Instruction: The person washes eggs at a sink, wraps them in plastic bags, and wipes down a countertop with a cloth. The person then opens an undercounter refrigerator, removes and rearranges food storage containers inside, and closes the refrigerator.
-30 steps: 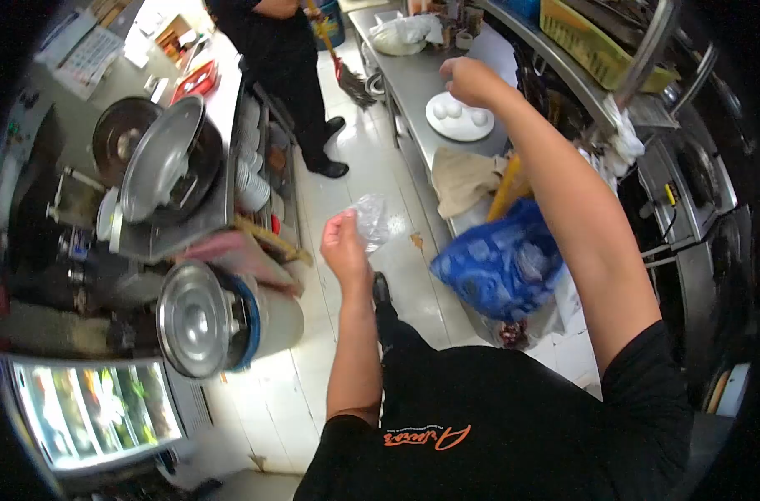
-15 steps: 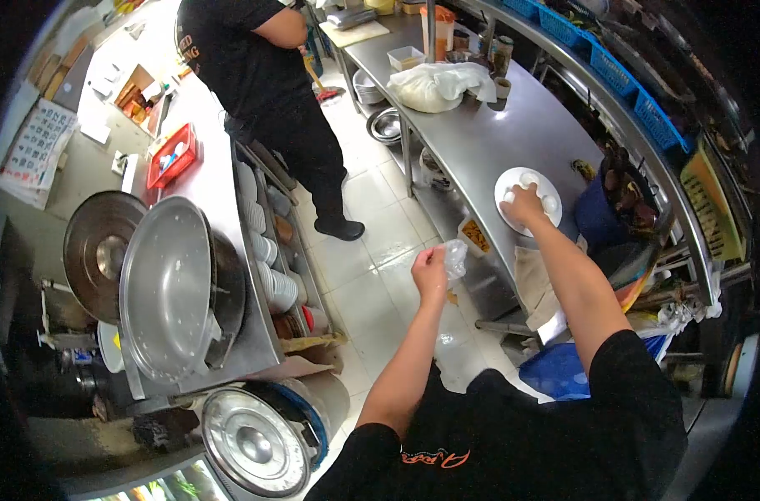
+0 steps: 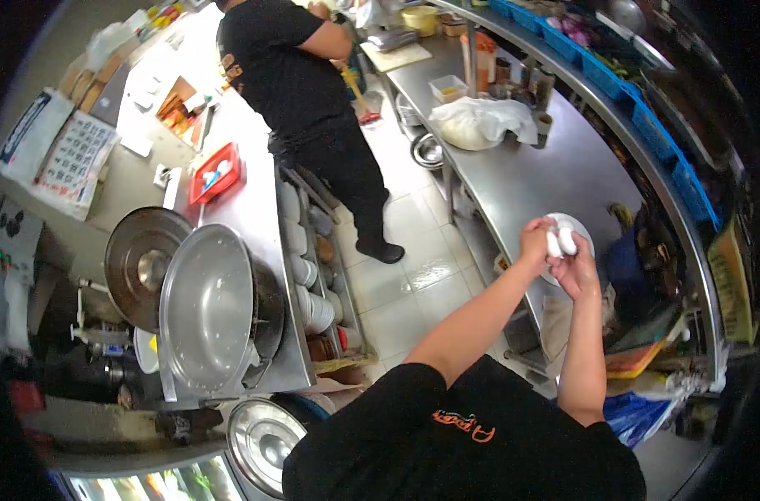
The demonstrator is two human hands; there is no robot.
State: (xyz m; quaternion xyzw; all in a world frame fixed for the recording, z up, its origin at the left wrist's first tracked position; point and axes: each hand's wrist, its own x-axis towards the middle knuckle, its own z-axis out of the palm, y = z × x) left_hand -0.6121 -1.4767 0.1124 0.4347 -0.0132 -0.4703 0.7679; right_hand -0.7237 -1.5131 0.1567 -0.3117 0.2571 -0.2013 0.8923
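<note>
Both hands are together over the white plate (image 3: 582, 228), near the steel table's front edge. My left hand (image 3: 534, 245) has its fingers closed around a white egg-shaped piece (image 3: 553, 245). Beside it, my right hand (image 3: 577, 272) is closed on another white egg-shaped piece (image 3: 568, 242), palm turned up. The two pieces are side by side, close together. The hands hide much of the plate, and the clear plastic bag cannot be made out.
A white bag (image 3: 476, 123) lies farther back on the steel table (image 3: 564, 171). A co-worker (image 3: 292, 83) stands in the aisle. To the left are a large metal pan (image 3: 206, 305), a red basket (image 3: 215, 173) and a round lid (image 3: 265, 442). Blue baskets (image 3: 647, 125) line the right shelf.
My left hand has moved right from over the aisle to the plate. My right hand has lifted a white piece, and the hands have come together. The view has shifted.
</note>
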